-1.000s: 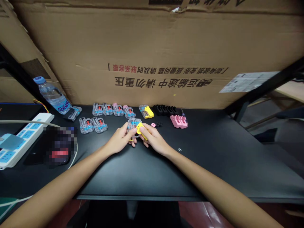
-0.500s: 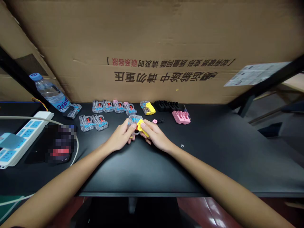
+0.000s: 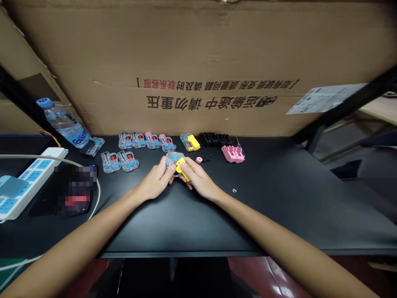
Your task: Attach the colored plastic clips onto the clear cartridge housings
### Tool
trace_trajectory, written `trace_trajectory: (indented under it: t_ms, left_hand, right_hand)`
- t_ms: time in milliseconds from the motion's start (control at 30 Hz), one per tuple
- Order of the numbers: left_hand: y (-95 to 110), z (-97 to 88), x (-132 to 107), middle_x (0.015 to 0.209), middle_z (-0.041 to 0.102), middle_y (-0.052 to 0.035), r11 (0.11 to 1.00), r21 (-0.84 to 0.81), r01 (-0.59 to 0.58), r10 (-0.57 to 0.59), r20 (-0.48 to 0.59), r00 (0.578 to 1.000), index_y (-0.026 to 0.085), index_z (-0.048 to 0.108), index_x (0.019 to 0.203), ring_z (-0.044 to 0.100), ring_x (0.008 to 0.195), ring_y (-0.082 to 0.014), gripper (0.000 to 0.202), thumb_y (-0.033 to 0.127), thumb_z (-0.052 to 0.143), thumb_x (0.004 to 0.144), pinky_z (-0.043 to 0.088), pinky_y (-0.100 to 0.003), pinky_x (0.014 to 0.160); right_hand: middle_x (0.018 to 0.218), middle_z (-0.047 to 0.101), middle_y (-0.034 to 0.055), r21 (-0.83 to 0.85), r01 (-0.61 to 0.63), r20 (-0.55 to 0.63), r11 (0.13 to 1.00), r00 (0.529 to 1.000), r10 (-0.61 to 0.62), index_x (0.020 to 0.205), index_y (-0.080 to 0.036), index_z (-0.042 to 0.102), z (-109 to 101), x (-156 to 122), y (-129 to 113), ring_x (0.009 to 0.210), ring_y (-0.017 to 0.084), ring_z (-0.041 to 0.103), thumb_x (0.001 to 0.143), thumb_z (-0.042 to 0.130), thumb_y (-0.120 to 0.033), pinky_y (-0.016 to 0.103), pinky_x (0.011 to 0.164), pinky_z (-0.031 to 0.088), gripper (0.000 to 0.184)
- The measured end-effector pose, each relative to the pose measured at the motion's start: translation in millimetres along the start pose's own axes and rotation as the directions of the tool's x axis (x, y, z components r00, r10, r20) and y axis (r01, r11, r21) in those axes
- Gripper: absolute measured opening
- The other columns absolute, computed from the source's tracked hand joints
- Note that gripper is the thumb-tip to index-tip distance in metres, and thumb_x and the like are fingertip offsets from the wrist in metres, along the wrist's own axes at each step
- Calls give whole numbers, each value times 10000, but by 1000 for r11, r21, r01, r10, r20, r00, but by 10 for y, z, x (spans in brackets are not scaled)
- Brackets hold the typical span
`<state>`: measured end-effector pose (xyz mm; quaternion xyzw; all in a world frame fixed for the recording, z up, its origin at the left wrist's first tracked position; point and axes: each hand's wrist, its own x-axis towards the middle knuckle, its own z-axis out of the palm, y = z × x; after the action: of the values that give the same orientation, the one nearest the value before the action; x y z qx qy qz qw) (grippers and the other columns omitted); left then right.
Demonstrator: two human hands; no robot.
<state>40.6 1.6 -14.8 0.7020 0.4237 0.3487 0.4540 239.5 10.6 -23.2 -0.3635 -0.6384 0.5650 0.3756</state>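
My left hand and my right hand meet over the black table, fingers closed on one small part between them. That part has a clear plastic body held by the left fingers and a yellow piece pinched by the right fingers. Just beyond it lie a pink ring and a small black ring. Behind, several clear parts with red and blue inserts stand in a row, two more sit nearer, and one has a yellow piece fitted.
A pink slotted block and a black slotted block lie at the back. A water bottle, a white power strip with cable and a blurred dark object are at the left. A cardboard wall rises behind. A small metal ring lies right.
Both hands stay together on the clear and yellow part; the fingers shift slightly around it. The view has moved a little.
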Motion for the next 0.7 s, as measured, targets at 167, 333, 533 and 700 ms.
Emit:
trace_trajectory:
  t_ms: [167, 333, 533, 700]
  left_hand:
    - [-11, -19, -14, 733, 621, 28, 998, 53, -20, 19, 29, 999, 232, 438, 1071, 585, 670, -181, 354, 579, 381, 1111, 434, -317, 701]
    - [0, -15, -17, 730, 627, 24, 996, 91, -5, 3, 25, 1000, 245, 414, 1040, 596, 667, -194, 329, 564, 375, 1111, 428, -324, 702]
    - [-18, -33, -10, 758, 622, 15, 997, 81, 4, -8, 45, 999, 243, 409, 1022, 591, 696, -193, 354, 576, 338, 1117, 440, -336, 729]
    - [-5, -37, -12, 742, 590, 32, 999, 33, 1, -2, 50, 999, 232, 442, 1025, 549, 665, -166, 408, 622, 357, 1108, 426, -312, 691]
  right_hand:
    - [744, 471, -51, -8, -1, -2, 1000, 1000, 1, 935, -247, 486, -3, -7, 13, 555, 108, 409, 1025, 536, -758, 245, 448, 369, 521]
    - [746, 471, -49, -42, 7, -21, 999, 1000, -7, 971, -242, 513, -4, -14, 10, 559, 109, 408, 1037, 526, -746, 249, 459, 370, 508]
    - [727, 460, -57, -47, 0, -15, 999, 1000, -1, 936, -241, 492, 4, -11, 8, 548, 102, 399, 1032, 530, -752, 240, 449, 364, 522]
    - [728, 466, -66, -52, 5, -17, 999, 1000, -6, 942, -238, 495, -9, -4, 0, 527, 89, 405, 1043, 539, -723, 221, 432, 373, 497]
